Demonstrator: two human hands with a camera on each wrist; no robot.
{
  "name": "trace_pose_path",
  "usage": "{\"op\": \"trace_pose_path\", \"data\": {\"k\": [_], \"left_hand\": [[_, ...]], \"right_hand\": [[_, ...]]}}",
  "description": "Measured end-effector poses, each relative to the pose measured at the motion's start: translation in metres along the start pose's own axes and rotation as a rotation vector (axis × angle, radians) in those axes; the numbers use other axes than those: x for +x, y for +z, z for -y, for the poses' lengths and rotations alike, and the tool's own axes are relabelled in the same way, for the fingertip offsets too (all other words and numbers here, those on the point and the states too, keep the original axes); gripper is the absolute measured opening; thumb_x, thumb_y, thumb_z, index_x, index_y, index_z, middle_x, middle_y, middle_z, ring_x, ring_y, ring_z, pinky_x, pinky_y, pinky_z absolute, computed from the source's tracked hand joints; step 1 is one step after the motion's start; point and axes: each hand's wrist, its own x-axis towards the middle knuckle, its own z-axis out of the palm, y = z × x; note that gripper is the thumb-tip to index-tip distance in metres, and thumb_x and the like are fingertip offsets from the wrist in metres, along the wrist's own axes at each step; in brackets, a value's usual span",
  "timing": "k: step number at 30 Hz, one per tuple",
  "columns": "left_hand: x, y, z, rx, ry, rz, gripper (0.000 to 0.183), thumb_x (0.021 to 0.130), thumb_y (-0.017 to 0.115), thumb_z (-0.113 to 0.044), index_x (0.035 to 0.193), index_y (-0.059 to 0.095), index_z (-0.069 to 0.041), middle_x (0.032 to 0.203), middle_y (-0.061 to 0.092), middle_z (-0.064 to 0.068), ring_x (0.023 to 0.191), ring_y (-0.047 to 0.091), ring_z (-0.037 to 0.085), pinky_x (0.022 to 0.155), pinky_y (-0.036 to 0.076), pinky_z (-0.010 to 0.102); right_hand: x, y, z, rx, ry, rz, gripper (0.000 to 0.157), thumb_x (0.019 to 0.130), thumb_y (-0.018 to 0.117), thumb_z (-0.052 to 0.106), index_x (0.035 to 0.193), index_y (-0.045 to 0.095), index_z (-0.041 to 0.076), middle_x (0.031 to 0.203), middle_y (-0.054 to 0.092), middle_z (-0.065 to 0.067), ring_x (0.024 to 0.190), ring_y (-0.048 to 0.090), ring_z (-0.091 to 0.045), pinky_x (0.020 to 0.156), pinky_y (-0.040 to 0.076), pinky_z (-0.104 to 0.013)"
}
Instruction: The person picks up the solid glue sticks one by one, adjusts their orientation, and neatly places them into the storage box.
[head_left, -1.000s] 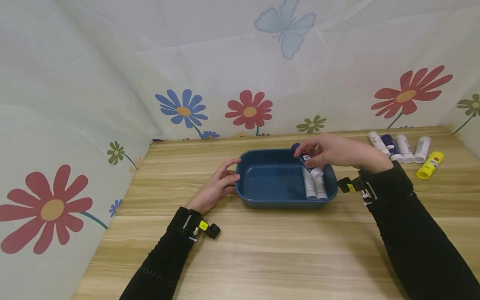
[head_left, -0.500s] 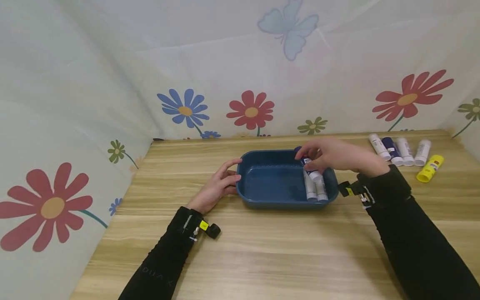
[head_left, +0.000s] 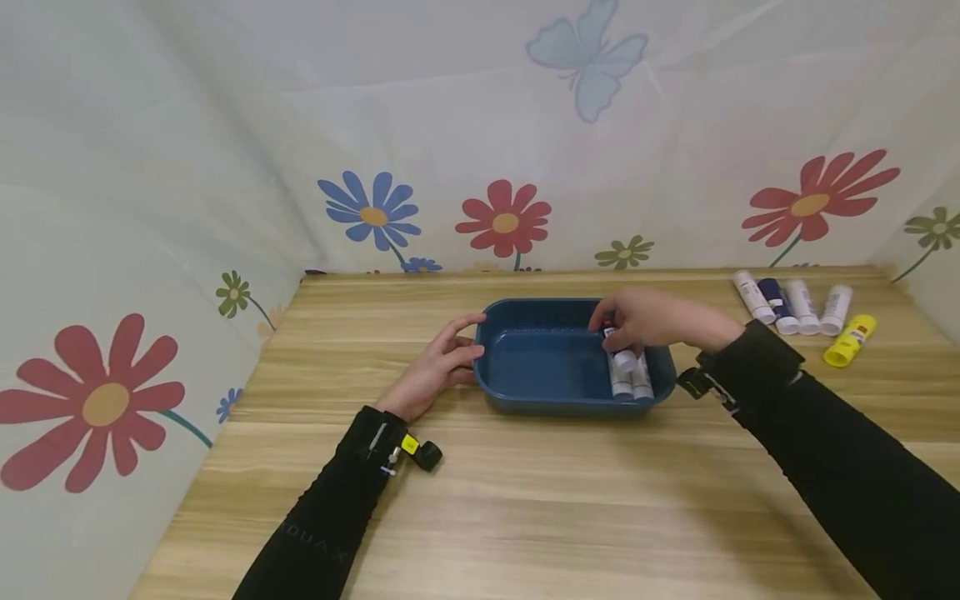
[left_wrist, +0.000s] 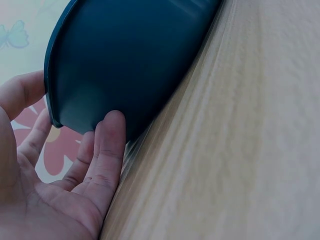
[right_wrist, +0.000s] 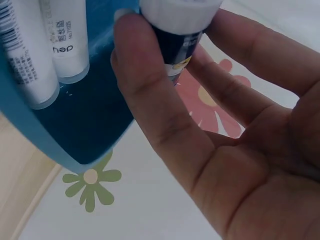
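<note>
A dark blue rectangular bin (head_left: 540, 367) stands on the wooden table. Its left end is touched by the fingers of my left hand (head_left: 429, 373); in the left wrist view the fingertips (left_wrist: 114, 125) lie against its outer wall (left_wrist: 125, 55) and rim. Over the bin's right end, my right hand (head_left: 648, 319) pinches a dark blue glue stick with a white end (right_wrist: 180, 17) between thumb and fingers. Directly below it, two white glue sticks lie side by side on the bin floor, the left one (right_wrist: 30, 65) and the right one (right_wrist: 70, 45).
At the back right of the table lie several more glue sticks: white ones (head_left: 753, 297), a dark blue one (head_left: 778, 306) and a yellow one (head_left: 850, 340). A white flower-printed cloth (head_left: 427, 125) hangs behind the table and along its left side.
My right hand has lowered the blue glue stick further into the bin, closer over the two white ones. The left hand stays at the bin's left end.
</note>
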Motion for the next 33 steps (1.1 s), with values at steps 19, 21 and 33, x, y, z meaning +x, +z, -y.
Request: {"op": "trace_pose_path", "data": {"k": [19,21,33], "left_hand": [[0.000,-0.003,0.000,0.018,0.000,0.003,0.049,0.097,0.058,-0.028,0.142,0.040,-0.032,0.125,0.045,0.022,0.102,0.059,0.033,0.087,0.054,0.038],[0.000,-0.003,0.001,0.020,0.000,0.003,0.049,0.097,0.058,-0.029,0.142,0.040,-0.033,0.125,0.045,0.022,0.102,0.059,0.033,0.087,0.054,0.037],[0.001,-0.002,0.001,0.000,0.012,0.013,0.049,0.097,0.058,-0.027,0.142,0.040,-0.032,0.125,0.045,0.023,0.098,0.059,0.029,0.084,0.054,0.036]], "right_hand": [[0.025,-0.003,0.018,-0.034,0.192,0.147,0.033,0.087,0.067,0.004,0.116,0.056,-0.004,0.093,0.059,-0.016,0.063,0.066,-0.023,0.063,0.058,-0.038],[0.027,-0.001,0.017,-0.040,0.204,0.150,0.032,0.086,0.067,0.003,0.115,0.056,-0.005,0.093,0.059,-0.016,0.062,0.066,-0.024,0.063,0.058,-0.037],[0.032,0.005,0.020,-0.118,0.281,0.213,0.028,0.083,0.068,0.000,0.109,0.059,-0.006,0.089,0.059,-0.014,0.054,0.062,-0.021,0.055,0.056,-0.033]]}}
